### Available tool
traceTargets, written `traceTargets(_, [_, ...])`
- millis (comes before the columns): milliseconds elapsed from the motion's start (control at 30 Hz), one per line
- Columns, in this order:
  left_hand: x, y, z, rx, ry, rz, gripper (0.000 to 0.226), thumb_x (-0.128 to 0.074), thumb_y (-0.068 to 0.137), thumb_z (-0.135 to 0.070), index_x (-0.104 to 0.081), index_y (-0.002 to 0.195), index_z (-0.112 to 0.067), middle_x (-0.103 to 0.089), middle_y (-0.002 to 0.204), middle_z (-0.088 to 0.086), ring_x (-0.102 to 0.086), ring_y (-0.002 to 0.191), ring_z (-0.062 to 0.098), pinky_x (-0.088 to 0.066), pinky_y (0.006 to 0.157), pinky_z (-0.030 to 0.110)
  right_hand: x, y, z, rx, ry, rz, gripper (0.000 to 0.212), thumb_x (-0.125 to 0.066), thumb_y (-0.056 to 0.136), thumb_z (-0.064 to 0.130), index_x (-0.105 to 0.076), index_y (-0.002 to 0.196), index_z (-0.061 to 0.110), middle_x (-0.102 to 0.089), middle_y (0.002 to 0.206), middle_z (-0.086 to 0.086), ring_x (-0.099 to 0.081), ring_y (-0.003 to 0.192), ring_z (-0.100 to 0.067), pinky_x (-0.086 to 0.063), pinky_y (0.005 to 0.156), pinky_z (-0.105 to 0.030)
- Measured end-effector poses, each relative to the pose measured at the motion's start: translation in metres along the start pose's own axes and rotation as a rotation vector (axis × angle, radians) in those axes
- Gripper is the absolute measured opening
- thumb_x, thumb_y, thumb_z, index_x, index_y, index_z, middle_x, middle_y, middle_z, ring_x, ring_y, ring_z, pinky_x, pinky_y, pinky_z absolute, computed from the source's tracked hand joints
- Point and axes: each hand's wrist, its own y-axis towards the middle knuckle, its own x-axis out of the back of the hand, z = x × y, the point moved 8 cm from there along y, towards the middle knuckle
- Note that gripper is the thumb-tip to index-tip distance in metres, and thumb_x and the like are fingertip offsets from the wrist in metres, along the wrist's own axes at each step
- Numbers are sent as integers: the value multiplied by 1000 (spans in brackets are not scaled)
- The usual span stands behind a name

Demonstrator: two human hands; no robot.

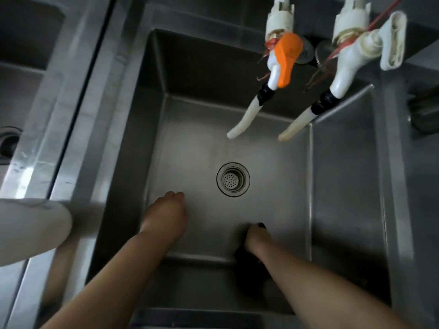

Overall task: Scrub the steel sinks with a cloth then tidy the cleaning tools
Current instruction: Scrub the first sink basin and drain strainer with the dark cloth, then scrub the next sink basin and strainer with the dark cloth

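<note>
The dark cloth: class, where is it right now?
Head view: the dark cloth lies under the right hand at the sink's near wall, below-right of the drain.

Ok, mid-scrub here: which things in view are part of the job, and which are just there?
In use:
- steel sink, being scrubbed
- dark cloth, held by the right hand near the front wall
- left hand, fingers straight, down by the basin floor

Just there:
- drain strainer
- tap with orange handle
- white tap
- neighbouring sink
</note>
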Motion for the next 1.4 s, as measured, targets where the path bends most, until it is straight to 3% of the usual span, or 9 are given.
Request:
traceTargets(67, [8,-3,7,15,-24,-24,38,-41,95,-19,-44,132,-14,-49,129,9,-53,113,28,-45,87,35,-7,-11,33,66,26,56,29,-49,91,12,-55,119,6,-55,128,-16,-55,116,-32,-47,93,-36])
traceTargets(133, [17,-8,11,11,-38,-55,37,-42,94,-20,-46,131,-13,-51,128,9,-53,112,28,-47,87,35,-14,-25,58,79,211,107,9,-58,83,9,-54,85,16,-60,101,-11,-63,91,-31,-56,72,-35])
traceTargets(233, [29,-16,14,-3,-59,-99,38,-41,95,-21,-45,133,-15,-51,129,7,-53,114,27,-48,88,34,-6,-41,87,142,474,26,32,-61,77,5,-35,67,22,-44,72,2,-51,72,-19,-40,55,-23])
traceTargets(533, [58,-60,-7,-71,-156,-134,44,-41,97,-27,-38,141,-24,-49,139,0,-52,120,22,-47,91,33,78,-115,89,285,1099,-80,27,-65,77,-3,-45,88,12,-58,94,-16,-61,86,-32,-55,67,-47])
traceTargets(700, [86,-98,-39,-134,-192,-236,44,-43,96,-30,-39,140,-27,-52,137,-3,-55,117,20,-49,92,34,117,-163,69,395,1285,-73,36,-68,78,-1,-48,103,15,-61,105,-11,-65,91,-24,-58,62,-39])
traceTargets(1000, [98,-193,-98,-233,-255,-480,45,-51,93,-38,-42,137,-31,-55,129,-9,-55,112,12,-45,85,27,137,-242,40,684,1347,127,38,-63,80,-6,-59,109,19,-67,104,-13,-67,93,-28,-57,72,-46])
traceTargets(1133, [96,-241,-116,-283,-259,-585,48,-57,86,-46,-45,131,-34,-56,125,-13,-50,115,8,-41,86,22,132,-276,29,765,1332,137,39,-65,78,-8,-59,106,18,-69,97,-11,-71,80,-23,-57,61,-38])
traceTargets(1300, [115,-295,-90,-210,-257,-707,55,-61,80,-51,-47,129,-32,-56,120,-11,-53,113,10,-46,85,26,119,-338,55,906,1222,160,31,-68,76,-7,-60,97,15,-69,86,-11,-70,76,-23,-53,53,-28])
traceTargets(1400, [136,-326,-57,-150,-285,-768,44,-63,79,-41,-55,121,-32,-57,109,-10,-55,103,12,-45,77,26,107,-382,88,1016,1148,197,32,-69,75,-7,-59,98,13,-69,86,-10,-69,76,-22,-56,57,-35])
